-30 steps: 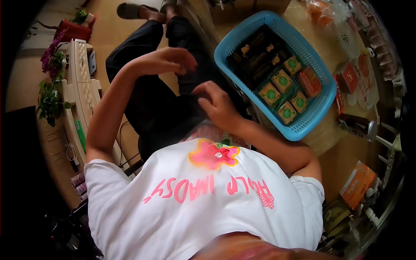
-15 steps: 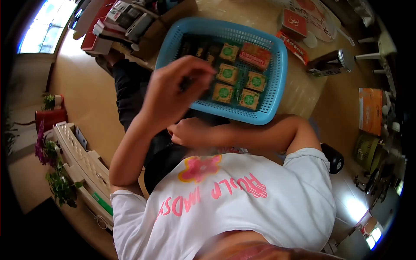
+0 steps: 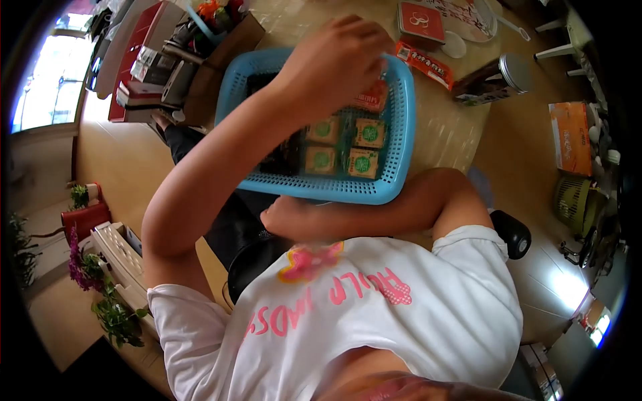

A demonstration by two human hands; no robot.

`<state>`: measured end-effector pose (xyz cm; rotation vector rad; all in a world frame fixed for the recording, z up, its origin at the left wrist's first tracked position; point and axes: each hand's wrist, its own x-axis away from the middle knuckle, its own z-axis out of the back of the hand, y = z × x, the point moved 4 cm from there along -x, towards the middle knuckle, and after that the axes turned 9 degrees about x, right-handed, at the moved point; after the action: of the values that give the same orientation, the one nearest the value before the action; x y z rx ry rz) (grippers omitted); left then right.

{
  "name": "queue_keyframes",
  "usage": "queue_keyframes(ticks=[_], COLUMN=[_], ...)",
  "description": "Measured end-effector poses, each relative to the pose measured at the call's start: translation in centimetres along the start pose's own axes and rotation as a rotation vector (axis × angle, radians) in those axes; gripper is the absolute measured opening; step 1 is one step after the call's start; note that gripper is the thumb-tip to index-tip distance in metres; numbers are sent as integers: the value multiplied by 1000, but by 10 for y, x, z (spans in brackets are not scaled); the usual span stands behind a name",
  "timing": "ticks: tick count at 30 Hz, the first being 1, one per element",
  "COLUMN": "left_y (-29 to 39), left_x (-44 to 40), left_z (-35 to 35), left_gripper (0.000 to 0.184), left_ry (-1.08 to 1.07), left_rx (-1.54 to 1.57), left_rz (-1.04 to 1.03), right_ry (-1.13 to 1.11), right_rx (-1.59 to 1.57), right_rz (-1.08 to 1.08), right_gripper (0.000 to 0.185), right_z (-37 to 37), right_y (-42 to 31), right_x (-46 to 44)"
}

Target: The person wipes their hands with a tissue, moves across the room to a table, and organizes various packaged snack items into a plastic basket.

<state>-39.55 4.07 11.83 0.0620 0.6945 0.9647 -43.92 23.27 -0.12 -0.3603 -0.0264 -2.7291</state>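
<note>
A light-blue plastic basket [image 3: 399, 157] stands at the table edge above my lap. Inside it are several small tan boxes [image 3: 363, 164] with green round labels, a red box [image 3: 372, 99] and dark packs [image 3: 279, 157] on the left. My left hand [image 3: 344, 57] is over the basket's far right part, close above the red box. Its fingers are curled downward and slightly blurred; whatever they hold, if anything, is hidden. My right hand [image 3: 286, 217] rests curled in my lap, just below the basket's near edge, its forearm lying along that side. Its palm is hidden.
Right of the basket lie a red packet [image 3: 424, 63], a red tin [image 3: 421, 23] and a dark jar [image 3: 491, 81] with a metal lid. A cardboard box [image 3: 224, 57] of mixed items stands left. An orange carton [image 3: 568, 138] is at far right.
My left hand has moved from the basket's left-middle to its far right, arm stretched further forward. The whole view has shifted, so the basket appears further left. My right hand stays in my lap.
</note>
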Motion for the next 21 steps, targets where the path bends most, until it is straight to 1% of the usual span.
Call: queue_keyframes(ticks=[1, 2, 4, 5, 7, 10, 11, 13, 15, 16, 18, 20, 21], left_y=[-12, -27, -48, -67, -100, -65, -63, -63, -77, -89, -121, -127, -120], left_x=[-10, -19, -40, -45, -49, -66, -68, -67, -71, -74, -69, -62, -61], left_z=[-4, -11, -18, -32, -65, -61, -64, -70, -74, -77, -106, -108, -99], left_gripper=[19, 20, 24, 26, 31, 23, 27, 33, 40, 47, 52, 55, 56], left_ry=[70, 43, -13, -109, -304, -680, -687, -704, -882, -962, -931, -874, -834], left_rx=[12, 61, 157, 172, 203, 125, 150, 206, 283, 321, 292, 270, 263], left_rz=[-10, 98, 321, 417, 613, 713, 769, 886, 765, 702, 670, 678, 702], right_ry=[26, 53, 121, 182, 215, 247, 256, 320, 345, 339, 285, 193, 159], right_rx=[35, 71, -463, -346, -377, -410, -420, -165, -108, -172, -282, -369, -335], right_rz=[17, 32, -69, -29, -106, -197, -224, -255, -274, -277, -245, -180, -161], right_gripper=[16, 16, 12, 11, 11, 10, 9, 10, 12, 13, 16, 18, 12], right_z=[1, 1, -19, -52, -22, -11, -11, -26, -39, -38, -36, -23, -29], right_y=[4, 8, 6, -9, 4, 10, 9, -1, -10, -8, -4, 4, 1], right_x=[10, 20, 5, -15, 8, 21, 22, 19, 15, 16, 17, 18, 15])
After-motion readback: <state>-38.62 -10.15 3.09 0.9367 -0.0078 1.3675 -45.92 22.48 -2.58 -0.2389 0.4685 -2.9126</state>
